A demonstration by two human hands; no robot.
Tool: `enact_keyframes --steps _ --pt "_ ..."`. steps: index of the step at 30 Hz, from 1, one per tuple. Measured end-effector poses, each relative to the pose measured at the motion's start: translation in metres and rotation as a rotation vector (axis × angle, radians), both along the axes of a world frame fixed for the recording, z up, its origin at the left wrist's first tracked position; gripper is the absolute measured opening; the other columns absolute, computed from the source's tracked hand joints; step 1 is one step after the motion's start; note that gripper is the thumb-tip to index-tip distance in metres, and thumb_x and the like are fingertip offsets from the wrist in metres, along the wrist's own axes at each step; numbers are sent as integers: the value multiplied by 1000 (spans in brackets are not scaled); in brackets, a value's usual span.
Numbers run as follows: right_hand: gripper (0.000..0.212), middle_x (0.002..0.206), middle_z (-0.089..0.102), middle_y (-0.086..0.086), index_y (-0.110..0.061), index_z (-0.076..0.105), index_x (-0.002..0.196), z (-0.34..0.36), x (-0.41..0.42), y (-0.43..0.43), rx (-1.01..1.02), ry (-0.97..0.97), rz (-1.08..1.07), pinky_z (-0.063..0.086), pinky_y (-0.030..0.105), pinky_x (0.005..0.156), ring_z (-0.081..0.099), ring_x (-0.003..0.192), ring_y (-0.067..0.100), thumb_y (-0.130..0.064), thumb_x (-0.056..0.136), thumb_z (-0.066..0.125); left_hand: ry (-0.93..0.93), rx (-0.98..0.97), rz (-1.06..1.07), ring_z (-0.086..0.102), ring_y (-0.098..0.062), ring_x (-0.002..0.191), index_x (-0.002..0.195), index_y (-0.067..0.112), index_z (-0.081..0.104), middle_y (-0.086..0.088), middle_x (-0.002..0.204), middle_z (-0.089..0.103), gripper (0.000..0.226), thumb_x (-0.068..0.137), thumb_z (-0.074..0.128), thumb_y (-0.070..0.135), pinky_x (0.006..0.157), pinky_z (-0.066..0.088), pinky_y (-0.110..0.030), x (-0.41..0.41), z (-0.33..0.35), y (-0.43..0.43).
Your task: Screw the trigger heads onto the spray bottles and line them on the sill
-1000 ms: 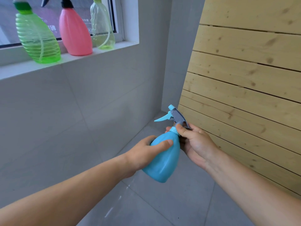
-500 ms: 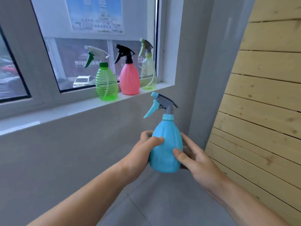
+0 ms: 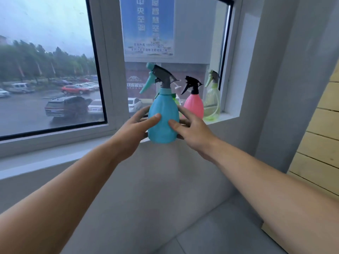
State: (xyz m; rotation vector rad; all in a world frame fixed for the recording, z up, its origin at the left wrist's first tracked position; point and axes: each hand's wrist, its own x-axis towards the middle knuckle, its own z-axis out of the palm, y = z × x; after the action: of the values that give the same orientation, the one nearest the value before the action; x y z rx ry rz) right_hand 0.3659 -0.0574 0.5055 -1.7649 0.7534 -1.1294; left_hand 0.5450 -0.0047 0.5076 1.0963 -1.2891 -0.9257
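I hold a blue spray bottle (image 3: pixel 163 114) upright between both hands at the sill's front edge; its grey and teal trigger head (image 3: pixel 159 77) sits on the neck, nozzle pointing left. My left hand (image 3: pixel 136 128) grips its left side, my right hand (image 3: pixel 192 130) its right side. Behind it on the white sill (image 3: pixel 60 153) stand a pink bottle (image 3: pixel 194 105) with a black trigger head and a pale yellow-green bottle (image 3: pixel 212 103) at the right end. A green bottle (image 3: pixel 175 99) is almost wholly hidden behind the blue one.
A window frame post (image 3: pixel 111 70) rises behind the sill, with glass on both sides. The grey window reveal (image 3: pixel 244 70) closes the sill's right end. A wooden plank wall (image 3: pixel 319 136) stands at the right. Grey tiles (image 3: pixel 211 235) cover the floor below.
Both hands have lifted the blue bottle from waist height up to the sill. My right hand moved from the trigger head down to the bottle's body. The view tilted upward.
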Motion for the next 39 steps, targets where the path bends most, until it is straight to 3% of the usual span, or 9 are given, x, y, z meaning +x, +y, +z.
enact_keyframes --steps 3,7,10,13,18,26,30,37,39 --pt "59 121 69 8 -38 44 143 0 27 -15 3 29 -4 57 43 94 69 109 21 -30 89 66 -5 11 13 76 -16 108 142 26 58 -8 129 73 40 102 61 25 86 61 -24 19 2 -6" --pt "61 124 67 12 -35 42 146 -4 51 -26 14 42 -29 57 42 93 68 110 25 -25 91 66 18 21 98 78 -11 91 136 28 58 -4 113 76 36 102 62 19 74 61 -18 35 0 -14" --pt "61 125 67 11 -32 43 146 -8 65 -30 14 56 -61 57 41 94 68 109 24 -24 91 66 7 42 186 73 -13 94 141 17 54 -7 113 72 41 101 64 19 80 57 -22 43 -4 -20" --pt "61 126 66 10 -28 41 148 -12 73 -32 22 74 -85 56 39 95 68 108 23 -24 92 64 2 71 250 70 -19 102 139 9 52 -13 125 69 43 100 66 22 89 57 -29 50 -11 -26" --pt "57 128 64 8 -29 42 147 -15 79 -34 24 82 -119 55 40 96 66 111 22 -23 94 63 16 71 278 73 -16 100 138 12 56 -6 116 72 41 100 67 21 86 58 -28 58 -19 -35" --pt "57 129 64 5 -30 47 144 -22 92 -43 -29 83 -184 53 42 99 61 117 18 -23 90 66 1 86 322 74 -24 109 147 18 56 -9 122 75 50 99 67 25 101 58 -42 65 -22 -45" --pt "57 129 64 2 -28 49 141 -25 99 -46 -60 91 -239 52 43 99 60 116 18 -24 87 69 16 104 324 72 -25 115 152 19 51 -11 132 72 51 102 63 22 92 58 -34 67 -20 -49" --pt "57 129 64 4 -29 48 141 -27 102 -53 -52 103 -246 53 44 99 60 116 19 -22 88 68 3 103 337 73 -28 115 156 17 45 -16 130 72 58 101 64 19 106 55 -43 66 -22 -55" --pt "58 129 64 4 -30 47 141 -27 101 -52 -46 113 -239 53 44 99 60 117 19 -23 88 68 -31 100 351 73 -30 112 156 16 44 -16 129 72 59 101 65 20 105 55 -39 64 -21 -54"
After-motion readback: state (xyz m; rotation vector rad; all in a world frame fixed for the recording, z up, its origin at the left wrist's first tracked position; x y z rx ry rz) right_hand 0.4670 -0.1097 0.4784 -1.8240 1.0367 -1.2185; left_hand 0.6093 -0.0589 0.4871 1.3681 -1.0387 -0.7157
